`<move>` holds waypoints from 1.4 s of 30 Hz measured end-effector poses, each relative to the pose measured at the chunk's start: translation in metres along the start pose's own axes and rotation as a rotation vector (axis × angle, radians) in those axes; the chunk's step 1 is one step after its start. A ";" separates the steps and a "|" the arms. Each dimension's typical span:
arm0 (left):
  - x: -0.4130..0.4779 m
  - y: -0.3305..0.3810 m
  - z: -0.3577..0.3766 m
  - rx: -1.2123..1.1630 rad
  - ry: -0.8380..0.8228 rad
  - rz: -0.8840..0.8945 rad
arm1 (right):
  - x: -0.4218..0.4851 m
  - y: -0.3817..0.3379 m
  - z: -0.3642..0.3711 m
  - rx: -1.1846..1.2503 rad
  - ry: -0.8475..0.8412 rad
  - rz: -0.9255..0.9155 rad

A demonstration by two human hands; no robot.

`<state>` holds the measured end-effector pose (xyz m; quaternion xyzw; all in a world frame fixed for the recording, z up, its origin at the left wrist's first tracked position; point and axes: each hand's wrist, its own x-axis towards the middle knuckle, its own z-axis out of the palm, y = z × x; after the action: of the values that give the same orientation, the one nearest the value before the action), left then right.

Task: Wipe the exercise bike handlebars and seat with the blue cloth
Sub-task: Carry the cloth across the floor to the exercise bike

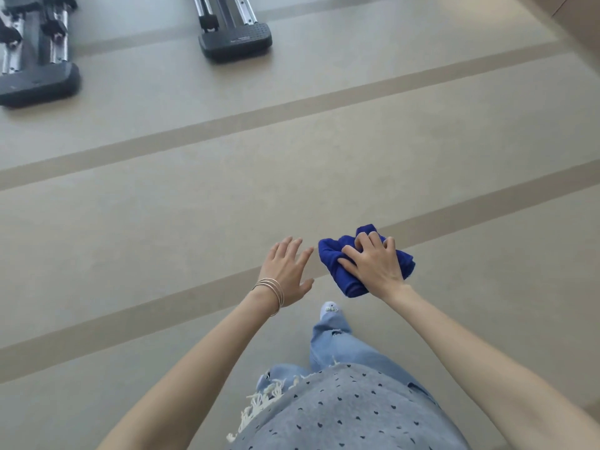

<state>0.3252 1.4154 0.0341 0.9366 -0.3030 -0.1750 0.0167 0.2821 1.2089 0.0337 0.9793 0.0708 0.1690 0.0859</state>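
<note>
My right hand (373, 266) grips a crumpled blue cloth (334, 259), held in the air in front of me over the floor. Beside it, my left hand (287, 271) is empty with the fingers spread; thin bangles circle its wrist. The two hands are a short gap apart. No handlebars or seat of an exercise bike are in view; only the lower ends of gym machines show at the top.
The dark base of one machine (235, 40) with metal rails stands at the top centre, another base (35, 82) at the top left. The beige floor (162, 222) has darker diagonal stripes. My jeans leg and shoe (329, 310) are below my hands.
</note>
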 end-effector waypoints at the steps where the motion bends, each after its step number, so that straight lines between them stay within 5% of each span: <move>1: 0.015 0.006 -0.005 0.003 0.001 0.007 | 0.006 0.015 0.005 0.000 0.002 0.004; 15: 0.176 0.037 -0.058 0.041 0.018 0.057 | 0.084 0.152 0.063 0.059 0.169 -0.064; 42: 0.508 -0.094 -0.180 0.053 0.002 0.161 | 0.377 0.263 0.186 0.070 0.207 0.167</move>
<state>0.8230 1.1873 0.0288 0.9095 -0.3819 -0.1640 0.0064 0.7260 0.9888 0.0318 0.9616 0.0031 0.2729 0.0295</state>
